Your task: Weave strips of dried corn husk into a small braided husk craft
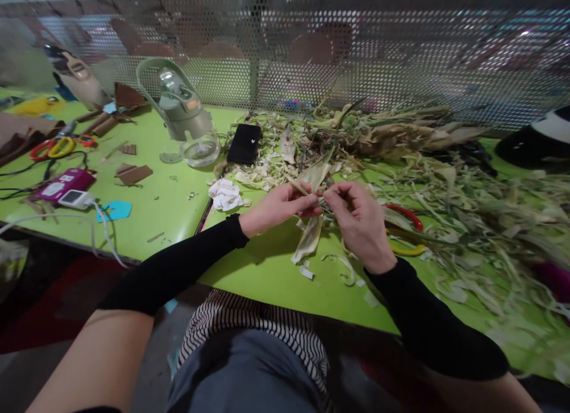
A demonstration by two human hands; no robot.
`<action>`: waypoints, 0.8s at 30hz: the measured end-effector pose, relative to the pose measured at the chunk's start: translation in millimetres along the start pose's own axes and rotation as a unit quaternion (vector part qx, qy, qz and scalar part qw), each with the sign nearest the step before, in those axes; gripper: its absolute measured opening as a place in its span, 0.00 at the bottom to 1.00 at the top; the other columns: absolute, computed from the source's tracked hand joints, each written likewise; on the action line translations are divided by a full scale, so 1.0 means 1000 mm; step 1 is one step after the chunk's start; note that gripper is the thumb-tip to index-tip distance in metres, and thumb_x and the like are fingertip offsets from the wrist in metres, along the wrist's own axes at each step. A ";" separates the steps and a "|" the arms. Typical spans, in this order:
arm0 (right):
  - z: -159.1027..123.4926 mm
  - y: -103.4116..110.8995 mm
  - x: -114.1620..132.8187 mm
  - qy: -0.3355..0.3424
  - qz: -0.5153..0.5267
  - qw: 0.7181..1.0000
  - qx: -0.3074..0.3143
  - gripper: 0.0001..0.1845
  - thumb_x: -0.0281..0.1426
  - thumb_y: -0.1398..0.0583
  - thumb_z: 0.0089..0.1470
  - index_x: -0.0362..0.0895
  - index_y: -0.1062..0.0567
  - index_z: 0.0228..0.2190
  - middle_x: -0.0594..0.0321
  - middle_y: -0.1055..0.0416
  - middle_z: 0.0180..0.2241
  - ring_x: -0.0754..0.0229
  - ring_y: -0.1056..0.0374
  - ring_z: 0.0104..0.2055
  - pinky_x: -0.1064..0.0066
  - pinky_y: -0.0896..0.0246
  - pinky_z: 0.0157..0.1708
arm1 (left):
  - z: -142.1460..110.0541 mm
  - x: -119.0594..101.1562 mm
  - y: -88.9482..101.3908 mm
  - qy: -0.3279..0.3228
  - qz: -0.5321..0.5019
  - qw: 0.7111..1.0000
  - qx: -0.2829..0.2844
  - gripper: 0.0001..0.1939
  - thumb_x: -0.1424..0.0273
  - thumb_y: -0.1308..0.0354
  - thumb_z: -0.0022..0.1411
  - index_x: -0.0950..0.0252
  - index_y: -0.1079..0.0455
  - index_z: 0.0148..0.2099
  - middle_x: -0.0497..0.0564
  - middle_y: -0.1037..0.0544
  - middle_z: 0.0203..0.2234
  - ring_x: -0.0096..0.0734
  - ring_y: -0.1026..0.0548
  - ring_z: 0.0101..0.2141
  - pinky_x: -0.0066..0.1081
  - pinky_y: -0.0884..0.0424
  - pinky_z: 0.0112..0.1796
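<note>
My left hand (285,205) is closed in a pinch on a pale dried corn husk (315,174), whose broad part fans up behind the fingers. My right hand (360,226) pinches with thumb and forefinger right beside the left fingertips, at the husk's narrow part. The exact spot between the fingertips is small and partly covered. Below the hands, another pale husk piece (308,242) hangs or lies over the green table (258,282); I cannot tell if it joins the held one. Scissors with red and yellow handles (408,218) lie just right of my right hand, partly hidden.
Husk scraps (472,223) cover the right side, with a bundle (401,137) behind. Beyond my left hand are a crumpled tissue (225,194), a black phone-like object (244,143) and a water bottle (189,125). A purple device (66,184) with cables lies left. A perforated metal screen (285,57) borders the back.
</note>
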State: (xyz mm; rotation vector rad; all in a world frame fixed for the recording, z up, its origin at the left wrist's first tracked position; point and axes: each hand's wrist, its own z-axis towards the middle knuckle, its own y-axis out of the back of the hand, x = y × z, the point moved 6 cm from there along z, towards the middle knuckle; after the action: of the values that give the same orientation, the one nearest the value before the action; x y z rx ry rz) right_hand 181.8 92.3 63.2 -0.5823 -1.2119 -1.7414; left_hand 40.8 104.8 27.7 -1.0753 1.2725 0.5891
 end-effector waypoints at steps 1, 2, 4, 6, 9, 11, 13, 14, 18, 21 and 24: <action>0.001 -0.001 -0.002 -0.014 0.018 1.000 0.005 0.10 0.40 0.38 0.60 0.48 0.28 0.33 0.63 0.26 0.31 0.59 0.32 0.31 0.67 0.39 0.30 | 0.000 0.001 0.001 0.001 0.012 1.000 0.000 0.09 0.73 0.38 0.64 0.66 0.37 0.41 0.45 0.22 0.27 0.21 0.23 0.31 0.28 0.31 0.39; 0.001 -0.002 -0.004 -0.026 0.036 0.999 0.009 0.10 0.41 0.37 0.59 0.47 0.28 0.33 0.63 0.26 0.30 0.59 0.32 0.31 0.67 0.38 0.30 | 0.000 0.001 0.000 0.003 0.026 1.000 0.001 0.10 0.73 0.37 0.64 0.66 0.37 0.41 0.45 0.22 0.27 0.21 0.23 0.30 0.28 0.31 0.38; 0.002 -0.006 -0.007 -0.050 0.075 0.996 0.021 0.12 0.42 0.35 0.56 0.47 0.27 0.34 0.63 0.26 0.30 0.59 0.31 0.31 0.66 0.36 0.31 | -0.001 0.001 0.000 0.003 0.042 0.999 -0.005 0.09 0.73 0.37 0.63 0.66 0.36 0.40 0.44 0.22 0.26 0.20 0.25 0.28 0.27 0.32 0.36; 0.001 -0.008 -0.011 -0.071 0.110 0.991 0.026 0.14 0.43 0.34 0.55 0.47 0.26 0.36 0.63 0.25 0.31 0.59 0.30 0.31 0.66 0.34 0.31 | -0.001 -0.002 0.000 -0.005 0.026 0.999 -0.030 0.06 0.74 0.38 0.64 0.67 0.34 0.39 0.43 0.23 0.25 0.18 0.26 0.27 0.26 0.32 0.36; -0.001 -0.007 -0.012 -0.070 0.108 0.992 0.009 0.14 0.42 0.33 0.54 0.47 0.25 0.37 0.63 0.24 0.32 0.59 0.29 0.30 0.66 0.34 0.30 | -0.003 -0.006 0.001 0.004 -0.034 0.996 -0.078 0.04 0.76 0.40 0.65 0.68 0.33 0.38 0.44 0.23 0.25 0.18 0.26 0.27 0.26 0.31 0.37; -0.003 -0.003 -0.007 -0.025 0.049 0.998 -0.014 0.11 0.41 0.35 0.57 0.47 0.24 0.35 0.62 0.24 0.31 0.59 0.30 0.29 0.66 0.35 0.29 | -0.004 -0.005 0.002 0.031 -0.068 0.993 -0.097 0.04 0.77 0.41 0.66 0.68 0.32 0.36 0.44 0.22 0.25 0.17 0.26 0.26 0.26 0.30 0.37; -0.005 0.001 0.002 0.038 -0.026 0.998 -0.032 0.08 0.39 0.36 0.59 0.47 0.23 0.35 0.61 0.23 0.32 0.58 0.31 0.30 0.65 0.35 0.30 | -0.005 -0.004 0.002 0.061 -0.089 0.989 -0.099 0.06 0.76 0.42 0.67 0.69 0.31 0.34 0.45 0.22 0.24 0.17 0.27 0.25 0.25 0.30 0.35; -0.005 0.002 0.006 0.063 -0.053 0.996 -0.037 0.07 0.38 0.36 0.60 0.48 0.22 0.35 0.60 0.23 0.33 0.57 0.30 0.31 0.64 0.34 0.31 | -0.006 -0.003 0.001 0.073 -0.097 0.988 -0.093 0.07 0.76 0.42 0.67 0.69 0.31 0.33 0.45 0.22 0.24 0.16 0.28 0.24 0.25 0.30 0.35; -0.005 0.003 0.012 0.107 -0.060 0.992 -0.027 0.06 0.36 0.37 0.61 0.49 0.21 0.38 0.59 0.21 0.37 0.53 0.27 0.37 0.60 0.31 0.36 | -0.007 -0.001 -0.002 0.106 -0.128 0.984 -0.061 0.11 0.75 0.43 0.68 0.70 0.29 0.31 0.46 0.23 0.24 0.16 0.29 0.24 0.25 0.30 0.35; -0.002 0.002 0.013 0.133 -0.047 0.990 -0.003 0.06 0.35 0.35 0.60 0.50 0.20 0.39 0.59 0.20 0.37 0.52 0.25 0.38 0.58 0.30 0.39 | -0.008 -0.001 -0.001 0.119 -0.142 0.981 -0.062 0.11 0.74 0.43 0.69 0.70 0.29 0.31 0.46 0.23 0.24 0.16 0.30 0.24 0.25 0.31 0.34; -0.001 0.005 0.014 0.146 -0.027 0.989 0.010 0.04 0.35 0.34 0.58 0.51 0.19 0.38 0.59 0.21 0.35 0.51 0.25 0.37 0.56 0.30 0.38 | -0.010 -0.002 -0.003 0.135 -0.149 0.978 -0.053 0.11 0.74 0.44 0.69 0.69 0.28 0.32 0.45 0.24 0.23 0.16 0.31 0.23 0.24 0.31 0.33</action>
State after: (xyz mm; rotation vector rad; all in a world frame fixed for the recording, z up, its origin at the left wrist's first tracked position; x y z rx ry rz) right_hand 179.6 84.9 76.1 -0.2705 -1.0449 -1.7844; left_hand 38.1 95.4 30.6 -1.4416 1.2888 0.2904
